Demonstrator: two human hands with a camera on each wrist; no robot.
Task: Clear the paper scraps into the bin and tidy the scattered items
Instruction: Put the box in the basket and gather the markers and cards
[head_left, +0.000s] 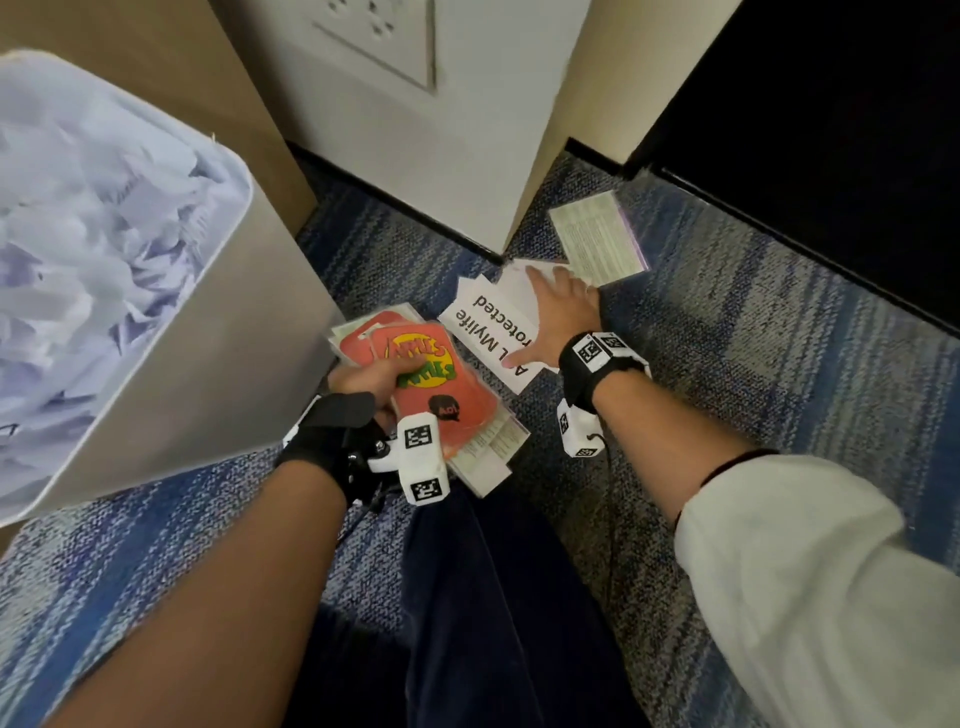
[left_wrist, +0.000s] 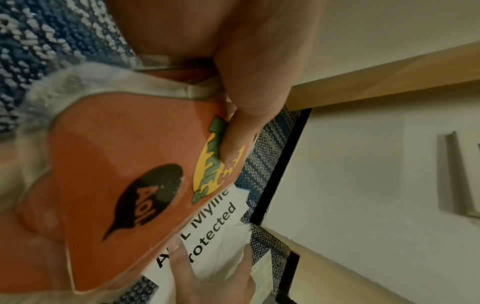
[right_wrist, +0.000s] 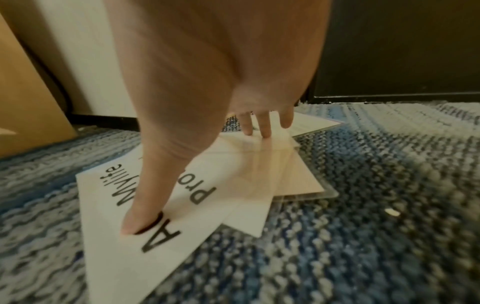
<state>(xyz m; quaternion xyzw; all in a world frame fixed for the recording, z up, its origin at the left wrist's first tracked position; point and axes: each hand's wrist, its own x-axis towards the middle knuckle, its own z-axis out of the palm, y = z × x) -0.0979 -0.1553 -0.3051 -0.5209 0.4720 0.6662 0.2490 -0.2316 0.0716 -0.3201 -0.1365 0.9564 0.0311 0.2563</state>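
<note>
Cards (lower ones hidden) in left hand grip; right hand flat, pressing papers.

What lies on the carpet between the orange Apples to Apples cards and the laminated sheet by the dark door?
In the head view, white printed sheets lie there, with the right hand pressed flat on them.

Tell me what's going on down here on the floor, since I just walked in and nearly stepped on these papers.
A person is gathering scattered items off the carpet. The left hand grips a stack of orange cards beside the white bin, which is full of paper scraps. The right hand presses flat, fingers spread, on the printed white sheets. A laminated sheet lies beyond them.
</note>
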